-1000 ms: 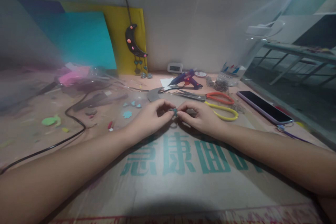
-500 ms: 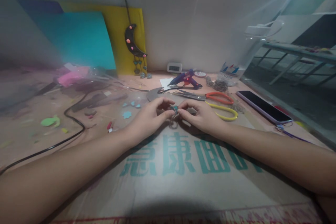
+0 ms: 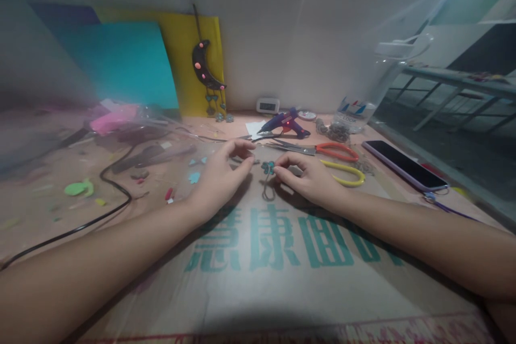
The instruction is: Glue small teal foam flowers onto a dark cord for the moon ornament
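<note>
Head: right fingers [image 3: 287, 174] pinch petalled teal piece [image 3: 267, 167], looped cord [image 3: 265, 191] below; left fingers [image 3: 243, 170] parted.

Along the far edge of the pink tabletop [image 3: 242, 120], a cyan sheet [image 3: 129, 64] and a yellow sheet [image 3: 183, 64] stand upright, with a black crescent-moon ornament [image 3: 199, 66] before the yellow one. A white digital clock [image 3: 268, 105] sits near that edge's middle, a purple glue gun [image 3: 282, 120] just in front. A clear plastic bottle [image 3: 357, 105] stands at the far right corner; a smartphone [image 3: 403, 164] lies by the right edge. Orange-handled scissors [image 3: 308, 150] lie between phone and glue gun. A black cable [image 3: 129, 197] winds across the left part.
</note>
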The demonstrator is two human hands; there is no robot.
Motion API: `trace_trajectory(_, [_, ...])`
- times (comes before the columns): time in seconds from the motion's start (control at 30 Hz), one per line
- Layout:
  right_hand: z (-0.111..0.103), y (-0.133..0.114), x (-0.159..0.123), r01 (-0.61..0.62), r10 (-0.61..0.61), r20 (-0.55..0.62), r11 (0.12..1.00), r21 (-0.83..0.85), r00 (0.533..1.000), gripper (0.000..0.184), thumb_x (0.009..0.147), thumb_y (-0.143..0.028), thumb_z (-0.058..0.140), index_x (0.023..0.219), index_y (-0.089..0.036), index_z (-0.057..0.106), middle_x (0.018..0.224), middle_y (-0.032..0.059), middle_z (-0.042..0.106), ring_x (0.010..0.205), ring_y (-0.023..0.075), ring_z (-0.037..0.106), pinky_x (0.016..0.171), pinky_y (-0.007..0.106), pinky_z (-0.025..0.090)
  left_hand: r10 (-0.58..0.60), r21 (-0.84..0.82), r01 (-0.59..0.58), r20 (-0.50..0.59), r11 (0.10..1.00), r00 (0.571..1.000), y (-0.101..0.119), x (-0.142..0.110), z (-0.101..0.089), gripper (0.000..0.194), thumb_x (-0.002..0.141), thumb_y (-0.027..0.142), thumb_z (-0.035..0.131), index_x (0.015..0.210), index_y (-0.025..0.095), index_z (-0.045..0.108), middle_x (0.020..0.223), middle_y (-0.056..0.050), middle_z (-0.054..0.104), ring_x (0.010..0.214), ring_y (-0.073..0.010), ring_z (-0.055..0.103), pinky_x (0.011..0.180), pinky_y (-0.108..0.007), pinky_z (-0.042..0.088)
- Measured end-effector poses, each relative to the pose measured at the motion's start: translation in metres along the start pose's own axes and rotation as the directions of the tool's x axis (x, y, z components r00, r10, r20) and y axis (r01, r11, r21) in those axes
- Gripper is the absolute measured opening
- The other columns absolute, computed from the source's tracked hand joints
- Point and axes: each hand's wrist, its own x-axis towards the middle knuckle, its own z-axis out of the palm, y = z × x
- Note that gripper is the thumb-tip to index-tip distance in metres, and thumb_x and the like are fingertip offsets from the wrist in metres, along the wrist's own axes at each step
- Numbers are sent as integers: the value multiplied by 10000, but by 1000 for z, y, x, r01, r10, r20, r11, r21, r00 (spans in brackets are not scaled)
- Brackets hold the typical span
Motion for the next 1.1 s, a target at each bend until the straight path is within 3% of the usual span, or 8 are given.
trace_trajectory(0.2, [0,0,0,-1,1,2,1000,9,1000,152,893,-301,563,817,-185,625,773,21,730,712,160,668,677,273,486,2,-27,-1,42,1000,999,-4,1,3,184,859,258,565,1021,190,621,961,-27,648,923,-176,594,862,-302,455])
trace_trajectory(0.37, [0,0,0,17,-17,1,1000,6,1000,148,891,-291,565,804,-188,627,778,15,732,708,153,664,668,264,482,-86,-122,97,98,988,992,-11,-1,5,175,859,219,488,1007,215,583,876,0,603,718,-137,558,617,-247,436])
trace_trajectory(0.5, [0,1,0,25,-25,3,1000,7,1000,137,890,-282,563,814,-188,628,764,8,724,698,146,658,666,256,478,-113,-149,131,122,980,986,-11,-1,5,129,898,237,450,960,225,562,791,19,564,622,-118,514,547,-235,402])
trace_trajectory(0.67, [0,-1,0,30,-30,1,1000,2,1000,140,889,-276,566,802,-182,626,773,11,718,708,145,654,674,254,473,-89,-147,113,158,983,983,-12,-2,5,207,948,324,451,1077,225,579,764,14,578,661,-133,561,602,-250,438])
trace_trajectory(0.83, [-1,-1,0,37,-37,-5,999,0,999,148,893,-283,565,805,-185,632,775,9,717,715,149,656,682,259,473,-30,-128,57,203,990,979,-10,-3,4,279,958,326,455,1179,201,571,890,-25,664,848,-167,638,773,-293,491])
trace_trajectory(0.97, [-1,0,0,48,-47,-33,999,14,998,139,891,-279,561,818,-181,628,774,9,713,711,145,651,680,256,474,-28,-74,47,238,996,971,-2,-2,4,253,912,316,523,1099,186,633,1031,-54,694,979,-202,639,871,-324,482])
trace_trajectory(1.1, [0,0,-1,43,-42,-38,999,22,998,139,891,-282,561,819,-181,624,765,8,711,691,142,643,667,254,473,-26,-9,29,240,1000,970,4,-2,4,196,866,300,567,981,169,657,982,-50,699,957,-211,635,883,-331,469])
